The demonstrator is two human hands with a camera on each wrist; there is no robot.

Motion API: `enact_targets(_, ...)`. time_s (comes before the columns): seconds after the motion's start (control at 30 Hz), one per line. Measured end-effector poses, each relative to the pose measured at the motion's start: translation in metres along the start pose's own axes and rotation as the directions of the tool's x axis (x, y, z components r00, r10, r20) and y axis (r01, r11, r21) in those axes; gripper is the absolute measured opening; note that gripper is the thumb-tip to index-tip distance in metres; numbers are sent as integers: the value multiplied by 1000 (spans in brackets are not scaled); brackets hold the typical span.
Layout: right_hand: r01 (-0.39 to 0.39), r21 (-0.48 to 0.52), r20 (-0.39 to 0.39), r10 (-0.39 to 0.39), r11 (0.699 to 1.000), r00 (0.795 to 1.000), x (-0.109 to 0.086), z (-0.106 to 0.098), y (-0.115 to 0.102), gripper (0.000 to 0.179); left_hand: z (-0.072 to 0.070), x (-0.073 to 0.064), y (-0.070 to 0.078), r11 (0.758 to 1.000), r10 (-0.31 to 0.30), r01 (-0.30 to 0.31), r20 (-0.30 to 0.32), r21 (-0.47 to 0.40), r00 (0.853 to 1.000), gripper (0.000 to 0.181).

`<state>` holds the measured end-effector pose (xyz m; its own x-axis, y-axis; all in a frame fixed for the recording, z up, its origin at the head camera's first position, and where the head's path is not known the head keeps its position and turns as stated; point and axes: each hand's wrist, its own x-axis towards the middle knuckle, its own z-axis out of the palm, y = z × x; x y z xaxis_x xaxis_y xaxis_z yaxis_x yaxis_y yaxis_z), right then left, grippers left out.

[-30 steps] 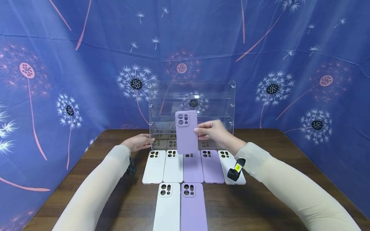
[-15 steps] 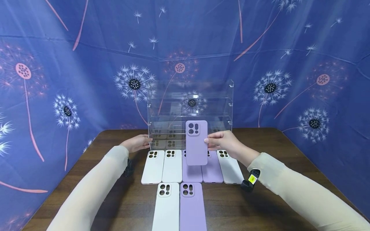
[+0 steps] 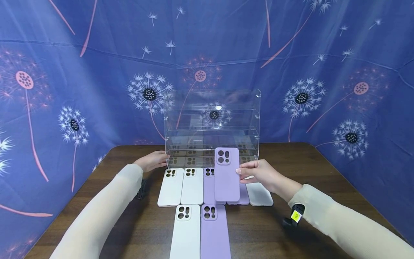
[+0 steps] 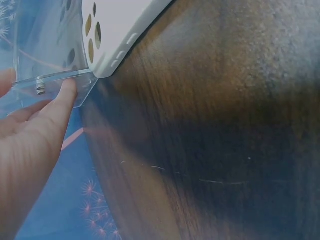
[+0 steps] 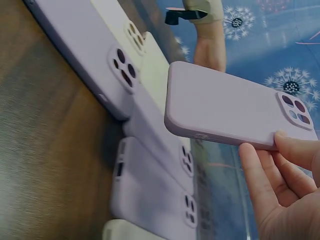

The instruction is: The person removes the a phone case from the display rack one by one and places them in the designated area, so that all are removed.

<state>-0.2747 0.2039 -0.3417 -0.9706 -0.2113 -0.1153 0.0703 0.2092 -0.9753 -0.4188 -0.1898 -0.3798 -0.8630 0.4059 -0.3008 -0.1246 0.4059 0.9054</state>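
Observation:
In the head view, my right hand [image 3: 263, 175] pinches a lilac phone case [image 3: 227, 183] by its right edge. The case is held upright, camera cutouts at the top, in front of the row of cases. The right wrist view shows the thumb [image 5: 295, 149] on its back and fingers beneath the edge. My left hand [image 3: 152, 160] holds the lower left edge of a clear acrylic tiered stand [image 3: 226, 131]. In the left wrist view, the stand's side panel [image 4: 55, 77] lies between thumb and fingers.
White cases [image 3: 170, 189] and lilac cases lie in a row against the stand's front. A white case [image 3: 185, 233] and a lilac case [image 3: 215, 233] lie nearer on the wooden table [image 3: 145, 233]. A blue dandelion-print cloth [image 3: 207, 43] hangs behind.
My right hand has moved down, to the right and nearer, carrying the lilac phone case away from the stand's upper tiers. The left hand stays on the stand's edge.

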Motion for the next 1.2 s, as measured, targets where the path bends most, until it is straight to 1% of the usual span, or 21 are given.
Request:
enact_targets(0.17,-21,7,19,21,1000,1000,-11,2,13,45,1,-2,2,1000,-2,2,7,-12,1000,64)
enact_targets(0.27,-35,19,41,34,999,999,-17,3,22,44,3,-2,3,999,-5,5,6,-35,1000,63)
enact_targets(0.43,-49,43,81,45,998,996,-25,-2,35,42,5,-3,2,999,-4,4,5,-44,1000,63)
enact_targets(0.53,-68,62,109,61,996,992,-29,-5,43,38,5,-3,1,999,-2,2,-4,-42,1000,63)
enact_targets(0.67,-90,75,138,80,993,987,-34,-8,51,30,5,-4,0,1000,0,0,-7,-31,1000,64)
enact_targets(0.77,-96,71,158,84,993,984,-38,-11,56,26,5,-4,0,1000,10,-10,8,-18,1000,63)
enact_targets(0.87,-119,72,176,105,990,979,-43,-13,62,21,4,-3,2,1000,22,-22,21,5,1000,62)
enact_targets(0.97,-140,69,197,124,988,972,-48,-14,67,19,3,-2,3,999,27,-28,25,35,999,61)
enact_targets(1.2,-178,48,211,164,983,964,-58,-13,76,18,1,-4,4,999,21,-21,12,35,1000,61)
